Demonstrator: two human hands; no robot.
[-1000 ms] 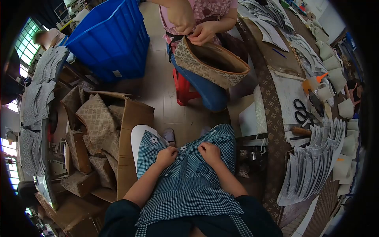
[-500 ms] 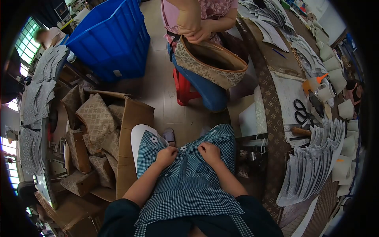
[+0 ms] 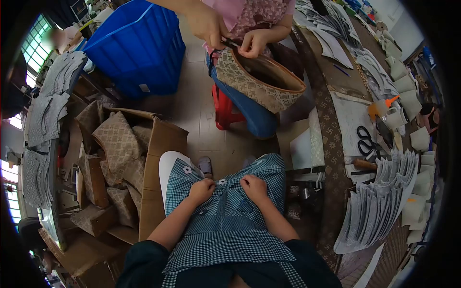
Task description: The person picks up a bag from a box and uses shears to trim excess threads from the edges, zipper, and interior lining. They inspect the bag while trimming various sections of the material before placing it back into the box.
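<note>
My left hand rests on the left thigh of the checked apron, its fingers curled in against the cloth. On the other thigh lies my right hand, also curled, near the apron's small white flower. Whether either hand pinches the fabric is too small to tell. Across from me a seated co-worker holds a patterned tan bag with a brown rim on the lap. One co-worker's hand has a small dark tool at the bag's rim, and the other hand pinches the edge beside it.
At left stand a cardboard box of patterned pieces and a blue crate. A red stool is under the co-worker. The right-hand table carries black scissors, an orange-tipped bottle and stacked grey pieces.
The co-worker's hands have moved apart at the bag's rim, and a dark tool now shows there. The bag has shifted slightly. My hands have stayed in place.
</note>
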